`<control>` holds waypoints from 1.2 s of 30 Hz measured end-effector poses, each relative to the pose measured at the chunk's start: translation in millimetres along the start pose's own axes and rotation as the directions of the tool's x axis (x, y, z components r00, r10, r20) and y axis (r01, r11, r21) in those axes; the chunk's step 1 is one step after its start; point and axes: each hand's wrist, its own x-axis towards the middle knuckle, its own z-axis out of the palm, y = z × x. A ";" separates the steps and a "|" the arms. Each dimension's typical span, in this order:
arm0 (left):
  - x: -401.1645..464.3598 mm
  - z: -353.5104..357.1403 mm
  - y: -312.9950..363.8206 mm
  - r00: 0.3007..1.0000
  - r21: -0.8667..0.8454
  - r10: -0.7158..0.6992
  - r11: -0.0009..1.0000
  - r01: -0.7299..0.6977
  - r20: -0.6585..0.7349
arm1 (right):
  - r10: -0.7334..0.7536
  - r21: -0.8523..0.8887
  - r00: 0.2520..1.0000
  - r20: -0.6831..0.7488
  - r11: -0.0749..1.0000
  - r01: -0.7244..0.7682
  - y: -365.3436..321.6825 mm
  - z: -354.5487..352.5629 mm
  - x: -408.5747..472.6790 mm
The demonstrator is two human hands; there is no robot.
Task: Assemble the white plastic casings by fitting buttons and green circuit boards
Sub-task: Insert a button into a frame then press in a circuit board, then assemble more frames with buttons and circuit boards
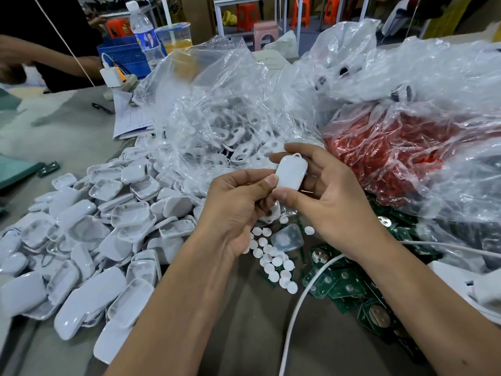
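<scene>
Casing (291, 172), unmarked, between both hands

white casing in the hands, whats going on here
A person is assembling small parts at a cluttered table. Both hands hold one white casing: the left hand pinches its lower edge and the right hand cradles it from behind. Loose white buttons lie just below, green circuit boards to the right, and a pile of casings to the left.
</scene>
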 end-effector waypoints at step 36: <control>1.5 -5.6 -0.6 0.998 0.028 -0.030 0.999 0.028 0.048 | 0.079 -0.091 0.996 0.046 0.993 -0.075 -4.4 -5.8 -1.4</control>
